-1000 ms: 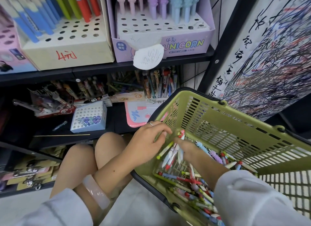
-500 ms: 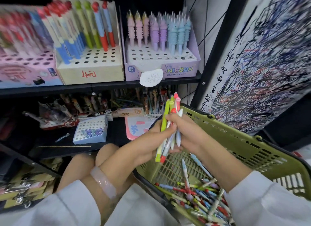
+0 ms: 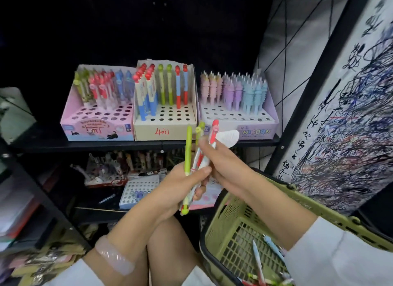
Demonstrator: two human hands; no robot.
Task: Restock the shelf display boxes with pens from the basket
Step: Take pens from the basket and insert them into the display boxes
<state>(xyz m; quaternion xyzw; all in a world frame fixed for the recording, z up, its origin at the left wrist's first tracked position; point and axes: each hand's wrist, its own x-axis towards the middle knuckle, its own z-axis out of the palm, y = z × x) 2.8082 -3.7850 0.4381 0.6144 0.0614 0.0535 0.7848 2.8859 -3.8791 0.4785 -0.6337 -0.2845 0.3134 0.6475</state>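
My left hand (image 3: 180, 183) grips a bundle of pens (image 3: 196, 158), green, red and white, held upright below the upper shelf. My right hand (image 3: 223, 160) pinches the same bundle near its top. The green basket (image 3: 234, 222) sits at the lower right with loose pens (image 3: 260, 264) on its bottom. On the upper shelf stand three display boxes: a cream box (image 3: 164, 129) with blue, green and red pens, a pink box (image 3: 95, 126) to its left, and a lilac unicorn box (image 3: 238, 117) to its right. All three have free holes in front.
A scribbled test-paper board (image 3: 340, 126) leans at the right behind a black shelf post (image 3: 308, 94). The lower shelf (image 3: 95, 209) holds a small white holed box (image 3: 138, 190) and cluttered pen packs. My bare knees (image 3: 170, 243) are below the hands.
Both hands lifted the pen bundle out of the basket and up toward the upper shelf. The view tilted upward, bringing all three display boxes into sight.
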